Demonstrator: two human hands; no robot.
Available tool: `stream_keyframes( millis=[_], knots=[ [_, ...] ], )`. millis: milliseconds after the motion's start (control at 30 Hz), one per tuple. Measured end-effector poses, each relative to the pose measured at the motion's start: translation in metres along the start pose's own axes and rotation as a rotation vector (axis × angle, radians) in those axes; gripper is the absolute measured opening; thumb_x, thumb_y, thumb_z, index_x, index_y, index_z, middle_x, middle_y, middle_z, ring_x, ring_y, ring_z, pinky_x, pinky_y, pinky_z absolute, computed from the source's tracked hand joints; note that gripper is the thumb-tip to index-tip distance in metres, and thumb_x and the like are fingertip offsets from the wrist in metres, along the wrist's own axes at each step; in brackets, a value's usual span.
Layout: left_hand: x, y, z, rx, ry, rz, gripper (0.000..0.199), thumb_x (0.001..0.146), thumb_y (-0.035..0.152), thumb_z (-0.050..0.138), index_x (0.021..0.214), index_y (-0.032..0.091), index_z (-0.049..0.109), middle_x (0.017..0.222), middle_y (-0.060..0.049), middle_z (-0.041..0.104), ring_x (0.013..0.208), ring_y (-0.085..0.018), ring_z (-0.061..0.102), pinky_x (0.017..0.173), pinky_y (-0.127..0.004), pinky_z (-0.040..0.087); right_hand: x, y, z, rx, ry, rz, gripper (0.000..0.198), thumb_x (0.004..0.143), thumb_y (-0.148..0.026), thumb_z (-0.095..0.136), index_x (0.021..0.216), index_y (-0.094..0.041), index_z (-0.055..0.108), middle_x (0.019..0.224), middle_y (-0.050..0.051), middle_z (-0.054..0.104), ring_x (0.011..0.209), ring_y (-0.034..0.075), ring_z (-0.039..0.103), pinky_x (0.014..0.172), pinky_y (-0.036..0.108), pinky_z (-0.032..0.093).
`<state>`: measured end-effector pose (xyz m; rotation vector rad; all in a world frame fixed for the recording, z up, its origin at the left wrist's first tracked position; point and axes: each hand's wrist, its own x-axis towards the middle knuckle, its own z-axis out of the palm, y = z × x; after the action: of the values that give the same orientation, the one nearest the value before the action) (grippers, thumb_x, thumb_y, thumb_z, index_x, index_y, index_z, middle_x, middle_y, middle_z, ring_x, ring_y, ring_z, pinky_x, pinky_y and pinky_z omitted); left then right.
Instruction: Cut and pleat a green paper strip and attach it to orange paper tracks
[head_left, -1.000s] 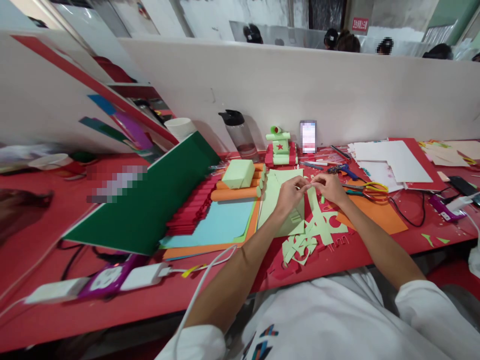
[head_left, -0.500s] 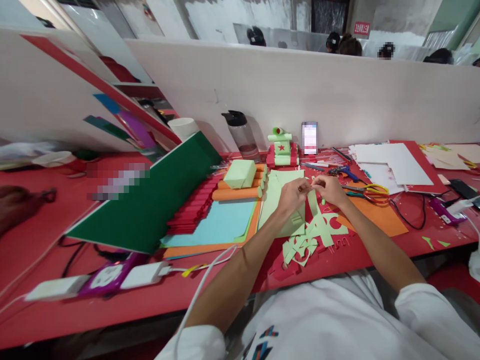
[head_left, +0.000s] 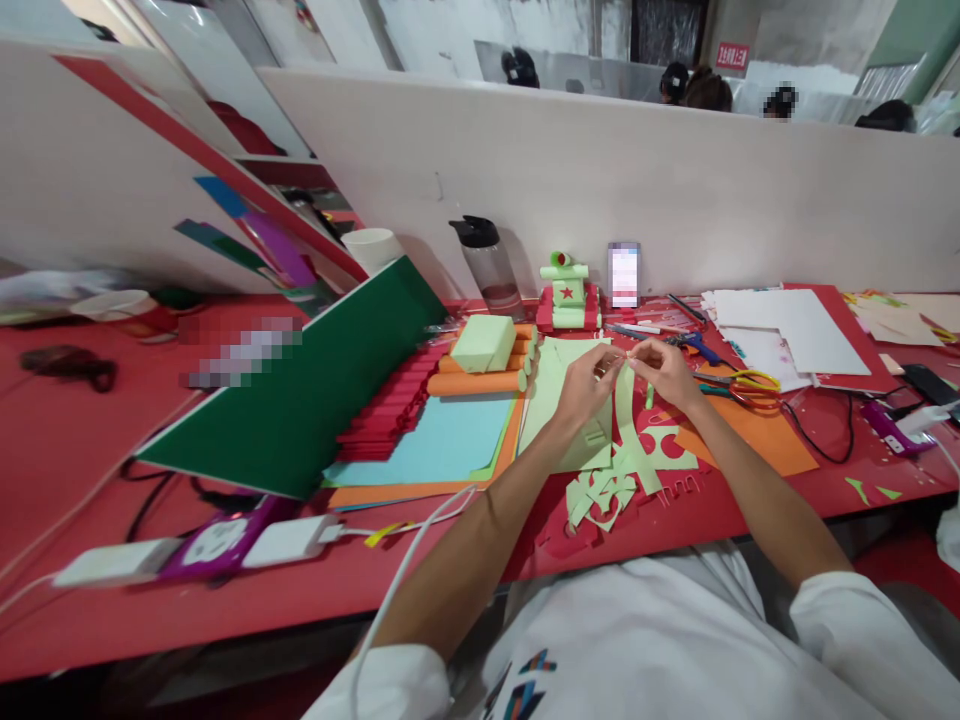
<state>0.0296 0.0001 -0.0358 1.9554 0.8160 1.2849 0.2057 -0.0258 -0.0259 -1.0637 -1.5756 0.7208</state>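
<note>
My left hand (head_left: 587,388) and my right hand (head_left: 666,374) meet at the fingertips, both pinching the top end of a light green paper strip (head_left: 627,418). The strip hangs down between them toward the front of the table. Fingers cover the pinched end. Under my left forearm lies a light green sheet (head_left: 553,405). Light green paper scraps (head_left: 598,497) and a cut-out piece with round holes (head_left: 679,458) lie just below my hands. A small rolled green piece (head_left: 649,397) is beside my right hand.
Behind my hands stand a green-and-red paper tank model (head_left: 568,298), a phone (head_left: 624,275) and a bottle (head_left: 491,270). Yellow-handled scissors (head_left: 754,382) and a blue-handled glue gun (head_left: 701,347) lie right. Orange rolls (head_left: 478,384), red folded paper (head_left: 382,410) and a green board (head_left: 300,400) are left.
The green strip now hangs longer and more plainly between my hands, which stay together. At the far left, another person's hand has gone out of view, leaving a dark object on the table.
</note>
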Motion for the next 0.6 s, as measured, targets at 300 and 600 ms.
stream_keyframes(
  millis=[300,600],
  knots=[
    [0.002,-0.006,0.002,-0.095,0.019,-0.081,0.031,0.085,0.048,0.070,0.096,0.019,0.071,0.078,-0.002,0.067,0.069,-0.016,0.059,0.067,-0.029,0.048,0.002,0.002,-0.002,0.140,0.013,0.080,0.024,0.077,-0.040,0.076,0.090,-0.020,0.074,0.087,0.004,0.074,0.079,0.019,0.067,0.075,0.031,0.054],
    [0.004,-0.012,0.004,-0.103,-0.004,-0.084,0.032,0.087,0.051,0.067,0.089,0.020,0.067,0.091,-0.004,0.069,0.078,-0.017,0.063,0.072,-0.029,0.049,0.001,0.003,-0.004,-0.059,0.015,-0.039,0.024,0.084,-0.041,0.072,0.092,-0.019,0.077,0.090,0.006,0.077,0.084,0.022,0.071,0.079,0.033,0.055]
  ],
)
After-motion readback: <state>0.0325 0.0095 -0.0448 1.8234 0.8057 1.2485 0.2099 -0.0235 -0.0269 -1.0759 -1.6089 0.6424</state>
